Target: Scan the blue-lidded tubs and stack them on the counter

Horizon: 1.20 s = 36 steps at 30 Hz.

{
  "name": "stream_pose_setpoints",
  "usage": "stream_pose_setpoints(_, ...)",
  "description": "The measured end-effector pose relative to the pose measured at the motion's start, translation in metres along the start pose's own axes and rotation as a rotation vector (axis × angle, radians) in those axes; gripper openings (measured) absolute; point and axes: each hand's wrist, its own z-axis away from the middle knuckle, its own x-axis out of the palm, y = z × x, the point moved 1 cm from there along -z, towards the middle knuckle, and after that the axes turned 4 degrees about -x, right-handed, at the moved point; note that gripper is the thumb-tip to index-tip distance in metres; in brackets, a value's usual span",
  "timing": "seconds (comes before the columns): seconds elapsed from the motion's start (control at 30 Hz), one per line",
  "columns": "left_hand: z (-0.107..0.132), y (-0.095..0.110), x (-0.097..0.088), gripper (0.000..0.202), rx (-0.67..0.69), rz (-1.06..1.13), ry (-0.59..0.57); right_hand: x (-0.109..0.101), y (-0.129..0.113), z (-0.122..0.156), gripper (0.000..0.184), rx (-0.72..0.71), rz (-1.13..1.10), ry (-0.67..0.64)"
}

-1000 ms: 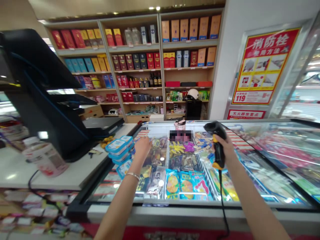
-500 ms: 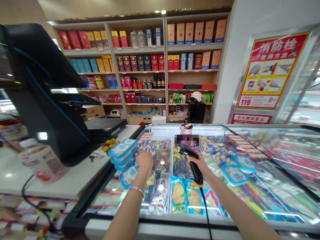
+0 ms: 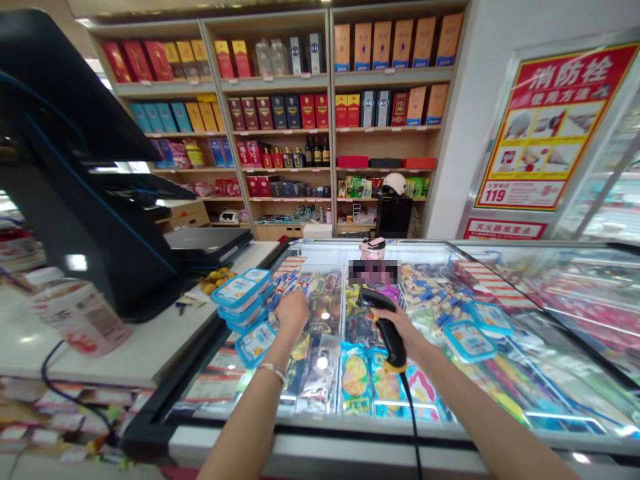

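My right hand [image 3: 403, 327] is closed around the grip of a black barcode scanner [image 3: 383, 320] with an orange base, its head pointing left over the freezer's glass lid [image 3: 505, 373]. The scanner's black cable [image 3: 413, 427] hangs toward me. My left hand [image 3: 293, 310] reaches out over the glass, back of the hand up and fingers bent away out of sight. It sits just right of a stack of blue-rimmed flat packs [image 3: 240, 293]. One more such pack [image 3: 255, 341] lies just below the stack.
Two more blue-rimmed packs [image 3: 470, 340] lie on the glass to the right. A black till screen [image 3: 75, 167] and a white bottle [image 3: 80, 317] stand on the white counter [image 3: 150, 353] at left. Shelves of boxed goods [image 3: 300, 113] line the back wall.
My right hand has brought the scanner down from the right to the middle of the glass, close to my left hand. My left hand has hardly moved.
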Motion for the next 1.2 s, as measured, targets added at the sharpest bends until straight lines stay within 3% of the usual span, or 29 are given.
stream_pose_setpoints(0.1,-0.008,0.004,0.007,0.021,0.042,0.283,0.047,0.005,0.004,0.004,0.055,-0.009,0.038,-0.025)
stream_pose_setpoints(0.23,-0.015,0.011,0.014,0.013,0.222,0.769,0.099,0.012,0.007,0.008,0.059,-0.047,0.057,-0.017)
stream_pose_setpoints(0.33,-0.01,0.017,0.009,0.015,0.343,0.897,0.158,0.013,0.007,0.01,0.058,-0.082,0.033,-0.033)
stream_pose_setpoints(0.57,0.006,0.027,-0.008,0.017,0.42,0.807,0.184,0.013,0.005,0.011,0.056,-0.126,-0.011,-0.019)
stream_pose_setpoints(1.2,0.009,0.035,0.005,0.021,0.364,0.478,0.044,0.022,-0.015,0.015,0.059,-0.202,0.01,-0.047)
